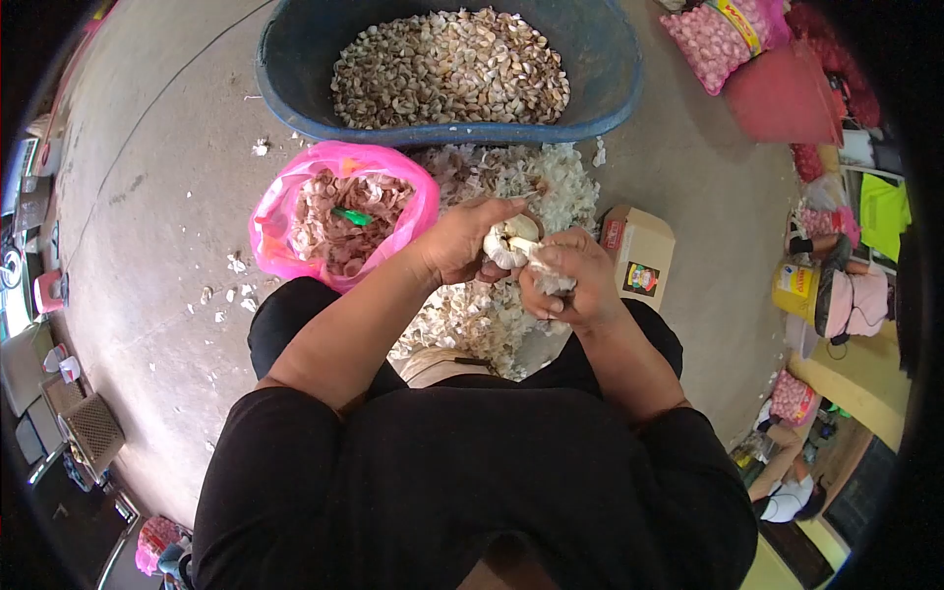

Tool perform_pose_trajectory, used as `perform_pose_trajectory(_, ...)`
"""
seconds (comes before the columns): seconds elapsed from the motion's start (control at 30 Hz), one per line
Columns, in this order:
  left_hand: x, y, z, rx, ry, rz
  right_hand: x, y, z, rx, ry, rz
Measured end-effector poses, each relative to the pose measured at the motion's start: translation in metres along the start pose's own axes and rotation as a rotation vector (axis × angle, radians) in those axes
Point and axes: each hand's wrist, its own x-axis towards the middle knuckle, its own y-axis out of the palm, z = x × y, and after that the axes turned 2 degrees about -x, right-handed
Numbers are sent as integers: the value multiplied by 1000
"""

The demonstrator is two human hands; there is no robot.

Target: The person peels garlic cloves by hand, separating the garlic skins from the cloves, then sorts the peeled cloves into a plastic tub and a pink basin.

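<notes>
Between my two hands is a garlic bulb (503,246), with its pale stem toward the right. My left hand (467,241) is wrapped round the bulb from the left. On the right, my right hand (575,275) is closed on white garlic skin (554,281) beside the stem. Loose garlic skins (472,320) are heaped on the floor below and behind the hands. A pink plastic bag (428,187) full of skins, with a green object (351,216) on them, stands left of my left hand.
A large blue tub (423,135) of garlic cloves (452,74) stands beyond the heap. Right of my hands is a cardboard box (647,241). Mesh bags of garlic (708,44) and a red container (782,93) lie at the upper right. Other people (789,500) are at the right edge.
</notes>
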Motion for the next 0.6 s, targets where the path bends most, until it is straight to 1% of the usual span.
perform_pose_trajectory(0.03, 3, -4, 2, -15, 7, -9, 3, -4, 1, 37, 18, 35)
perform_pose_trajectory(0.07, 5, -7, 4, -30, 12, -18, 7, -7, 5, -140, 51, -70)
perform_pose_trajectory(0.13, 8, -9, 3, 211, 133, -257, 15, -13, 14, -494, 111, -281)
perform_pose_trajectory(0.17, 11, -12, 1, 333, 195, -377, 17, -16, 14, -798, 102, -308)
perform_pose_trajectory(0.2, 17, -20, 5, 414, 273, -380, 19, -20, 13, -1100, 89, -333)
perform_pose_trajectory(0.23, 21, -27, 9, 623, 326, -443, 21, -22, 13, -1401, 73, -358)
perform_pose_trajectory(0.27, 23, -33, 13, 832, 375, -503, 22, -16, 7, -1498, -10, -389)
perform_pose_trajectory(0.3, 24, -35, 16, 1041, 421, -558, 25, -15, 0, -1541, -92, -402)
perform_pose_trajectory(0.37, 22, -26, 17, 1088, 332, -634, 30, -21, -18, -1625, -263, -433)
perform_pose_trajectory(0.4, 21, -22, 19, 1112, 288, -671, 32, -23, -23, -1633, -169, -456)
perform_pose_trajectory(0.5, 24, -19, 26, 1079, 472, -759, 34, -24, -35, -1701, -243, -552)
perform_pose_trajectory(0.6, 18, -10, 30, 981, 538, -663, 36, -18, -33, -1442, -215, -524)
